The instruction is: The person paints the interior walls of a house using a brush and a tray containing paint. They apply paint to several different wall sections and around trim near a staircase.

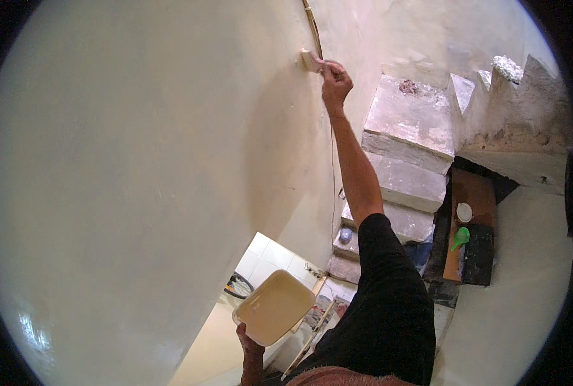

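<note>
High up against the pale wall [145, 161], my right hand [338, 80] grips a paintbrush [311, 61]. Its light-coloured bristles touch the wall beside a bundle of cables [313, 29]. My right arm, in a black sleeve, is stretched far upward. Lower down, my left hand [251, 342] holds a cream rectangular tub [277, 307] by its near left edge. The tub's inside looks smooth and cream-coloured, and I cannot tell how much paint it contains.
Stairs [405, 174] with whitish stains run beside my right arm. A blue ball-like object [345, 235] lies on a lower step. To the right, a green scoop [460, 238] and a white round container [464, 213] sit on a brown board. A wheel [239, 285] shows below.
</note>
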`<move>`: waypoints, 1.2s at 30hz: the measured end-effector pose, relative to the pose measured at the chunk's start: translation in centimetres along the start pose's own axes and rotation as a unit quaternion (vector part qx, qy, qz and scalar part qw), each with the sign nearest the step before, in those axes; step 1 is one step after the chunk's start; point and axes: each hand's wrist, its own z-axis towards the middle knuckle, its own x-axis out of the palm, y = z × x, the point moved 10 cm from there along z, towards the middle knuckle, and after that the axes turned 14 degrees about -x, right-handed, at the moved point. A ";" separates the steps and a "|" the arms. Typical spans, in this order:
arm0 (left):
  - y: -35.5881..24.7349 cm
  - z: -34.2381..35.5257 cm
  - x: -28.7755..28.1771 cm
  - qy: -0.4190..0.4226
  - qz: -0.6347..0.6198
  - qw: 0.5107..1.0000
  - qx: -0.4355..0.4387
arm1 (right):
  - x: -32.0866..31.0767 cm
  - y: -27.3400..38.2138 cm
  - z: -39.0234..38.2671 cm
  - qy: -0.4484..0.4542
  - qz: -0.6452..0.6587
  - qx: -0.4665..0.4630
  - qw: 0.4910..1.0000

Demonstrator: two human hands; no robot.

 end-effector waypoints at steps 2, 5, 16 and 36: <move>-0.1 -0.4 0.8 -0.008 0.007 1.000 -0.005 | 1.1 3.9 -2.7 0.054 -0.055 -0.098 0.992; -0.5 -0.6 0.8 -0.023 0.019 1.000 0.001 | 3.7 11.4 -11.3 0.187 -0.085 -0.080 0.975; 0.9 1.7 -0.9 -0.024 0.010 1.000 -0.016 | 5.5 6.3 -6.5 0.219 0.290 0.159 0.918; 1.4 1.7 1.2 0.025 -0.001 0.999 -0.025 | 4.6 21.1 -15.2 0.353 0.153 0.025 0.923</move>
